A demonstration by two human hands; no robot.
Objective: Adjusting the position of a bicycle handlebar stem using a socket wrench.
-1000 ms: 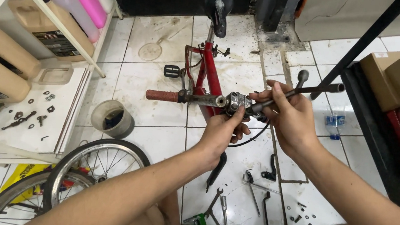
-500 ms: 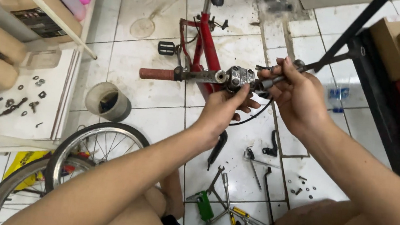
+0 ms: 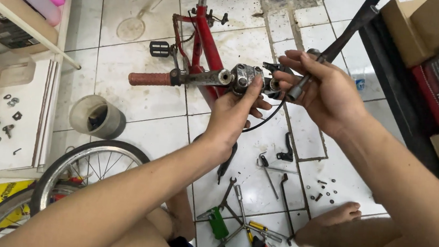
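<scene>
Hands: left hand (image 3: 233, 114) clamped on stem clamp (image 3: 244, 78), right hand (image 3: 328, 96) gripping socket wrench (image 3: 308, 75); bucket (image 3: 97, 118) seemingly empty

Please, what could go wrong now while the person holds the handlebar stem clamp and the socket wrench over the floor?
1. The left hand grips the stem clamp right beside the socket wrench in the right hand; a slip could pinch the fingers.
2. Small bolts and loose tools lie on the tiled floor beside the bare foot; stepping on them could hurt.
3. A loosened bolt could drop and be lost among them.
</scene>
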